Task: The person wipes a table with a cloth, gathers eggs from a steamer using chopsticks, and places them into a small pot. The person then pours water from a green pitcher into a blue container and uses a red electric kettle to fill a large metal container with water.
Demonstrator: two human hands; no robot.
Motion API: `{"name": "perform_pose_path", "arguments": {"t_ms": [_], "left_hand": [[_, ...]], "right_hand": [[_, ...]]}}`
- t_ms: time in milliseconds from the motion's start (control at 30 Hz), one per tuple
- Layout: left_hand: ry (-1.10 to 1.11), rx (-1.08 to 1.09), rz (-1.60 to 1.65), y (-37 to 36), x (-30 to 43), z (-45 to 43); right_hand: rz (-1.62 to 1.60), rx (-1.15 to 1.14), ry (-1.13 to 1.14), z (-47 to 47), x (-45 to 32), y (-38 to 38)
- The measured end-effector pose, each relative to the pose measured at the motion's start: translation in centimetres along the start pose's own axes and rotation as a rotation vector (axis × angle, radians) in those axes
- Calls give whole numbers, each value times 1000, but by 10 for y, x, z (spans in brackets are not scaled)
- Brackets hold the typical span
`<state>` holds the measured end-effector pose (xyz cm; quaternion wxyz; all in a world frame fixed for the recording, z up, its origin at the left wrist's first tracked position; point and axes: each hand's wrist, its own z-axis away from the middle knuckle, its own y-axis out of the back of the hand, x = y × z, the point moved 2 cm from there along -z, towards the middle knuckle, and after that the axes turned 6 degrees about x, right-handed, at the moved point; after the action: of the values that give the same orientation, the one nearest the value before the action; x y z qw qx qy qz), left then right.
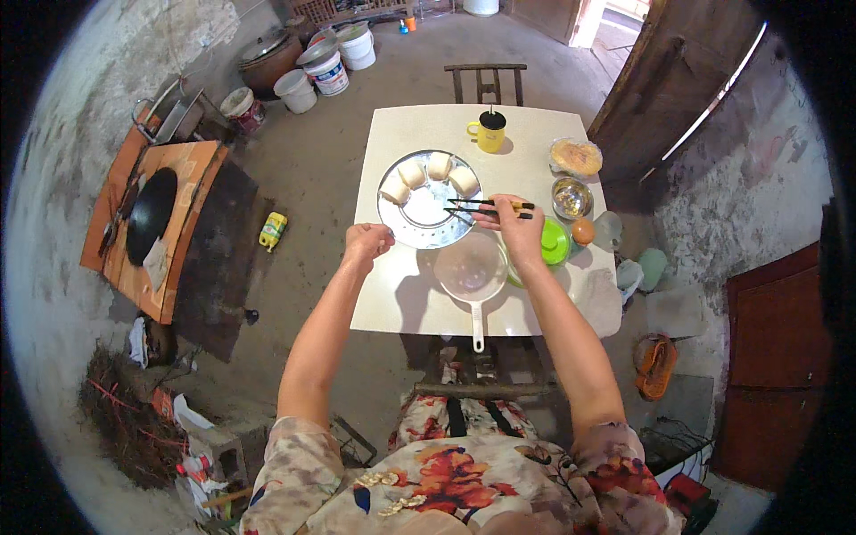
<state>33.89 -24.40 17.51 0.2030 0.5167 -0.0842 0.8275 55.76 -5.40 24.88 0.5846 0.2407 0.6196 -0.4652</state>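
Note:
A round metal plate (428,235) holds several pale steamed buns (439,165) along its far side. My left hand (370,245) pinches the plate's near-left rim. In my right hand (513,224) is a pair of dark chopsticks (468,206) with lighter bands; their tips are apart over the plate's right part, with no bun between them. Just below the plate, a white plastic strainer (471,266) rests on the table, its handle past the near edge. A green-lidded container (554,242) is partly hidden by my right hand and forearm.
On the pale table (394,304) stand a yellow mug (491,137), a wrapped round flatbread (576,157), a metal bowl (572,198) and an orange-brown round thing (583,231). A wooden chair (487,83) is at the far side. A wok (152,217) sits on the stove at left.

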Motion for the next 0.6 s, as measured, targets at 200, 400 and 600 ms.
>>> {"name": "perform_pose_path", "arguments": {"t_ms": [200,400,600], "left_hand": [[67,-101,3,-13,-37,-83],[122,-63,-66,-42,-79,-145],[193,-102,-15,-68,-101,-164]], "right_hand": [[-35,115,-50,-41,71,-13],[-15,245,-61,-70,125,-5],[-4,315,-60,-85,153,9]]}}
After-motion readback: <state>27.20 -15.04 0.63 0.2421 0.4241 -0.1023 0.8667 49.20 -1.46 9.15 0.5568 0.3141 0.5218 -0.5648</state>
